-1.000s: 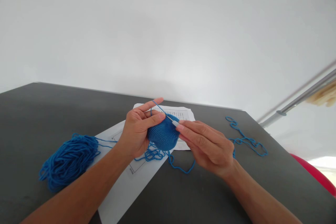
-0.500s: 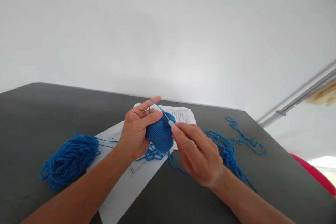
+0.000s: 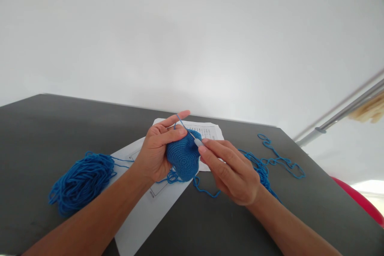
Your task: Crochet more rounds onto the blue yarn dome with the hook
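Observation:
Pinched between the thumb and fingers of my left hand (image 3: 156, 148) is a round blue crochet piece (image 3: 183, 158), its spiral of stitches facing me. A strand of blue yarn (image 3: 181, 120) runs over my raised left index finger down to the upper edge of the piece. My right hand (image 3: 232, 168) is closed on the light grey handle of a crochet hook (image 3: 197, 142). The hook's metal shaft points up and left to the top edge of the piece; its tip is too small to make out among the stitches.
A blue yarn skein (image 3: 84, 182) lies at the left on the dark table (image 3: 192, 228). Printed paper sheets (image 3: 150, 218) lie under my hands. Tangled blue yarn (image 3: 261, 168) spreads to the right, near a metal rail (image 3: 345, 114) and a red curved object (image 3: 358, 200).
Both hands have shifted slightly to the right with the crochet piece and the hook. My left index finger, carrying the yarn, has also moved right.

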A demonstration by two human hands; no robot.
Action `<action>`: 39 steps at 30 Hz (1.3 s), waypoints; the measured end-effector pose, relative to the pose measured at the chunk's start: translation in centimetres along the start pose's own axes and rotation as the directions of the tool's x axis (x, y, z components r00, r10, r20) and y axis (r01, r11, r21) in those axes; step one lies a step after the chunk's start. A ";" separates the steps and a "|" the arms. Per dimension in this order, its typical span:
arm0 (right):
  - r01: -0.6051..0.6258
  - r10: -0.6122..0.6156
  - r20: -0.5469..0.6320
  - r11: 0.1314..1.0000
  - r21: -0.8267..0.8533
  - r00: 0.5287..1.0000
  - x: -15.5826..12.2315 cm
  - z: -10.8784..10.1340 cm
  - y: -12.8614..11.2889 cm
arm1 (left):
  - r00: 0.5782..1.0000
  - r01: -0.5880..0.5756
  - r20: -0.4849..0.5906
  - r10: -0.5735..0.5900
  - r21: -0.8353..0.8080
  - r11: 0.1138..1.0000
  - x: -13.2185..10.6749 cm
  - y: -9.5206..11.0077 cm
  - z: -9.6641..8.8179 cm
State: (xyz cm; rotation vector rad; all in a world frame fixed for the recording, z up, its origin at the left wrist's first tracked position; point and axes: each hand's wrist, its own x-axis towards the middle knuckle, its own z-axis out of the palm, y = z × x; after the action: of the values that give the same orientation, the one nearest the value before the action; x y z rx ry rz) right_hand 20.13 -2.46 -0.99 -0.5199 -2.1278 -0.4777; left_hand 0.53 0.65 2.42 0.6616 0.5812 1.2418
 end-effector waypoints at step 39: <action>-0.423 0.426 0.123 0.741 0.522 0.896 0.7 -2.4 1.8 | 0.945 -0.322 0.260 0.197 0.658 0.680 1.5 0.3 -3.0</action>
State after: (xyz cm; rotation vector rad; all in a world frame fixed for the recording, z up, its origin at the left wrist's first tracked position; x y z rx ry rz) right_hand 22.30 -1.99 1.17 -0.6443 -1.9323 0.3807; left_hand -1.45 2.57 0.52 1.5266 0.8428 1.1972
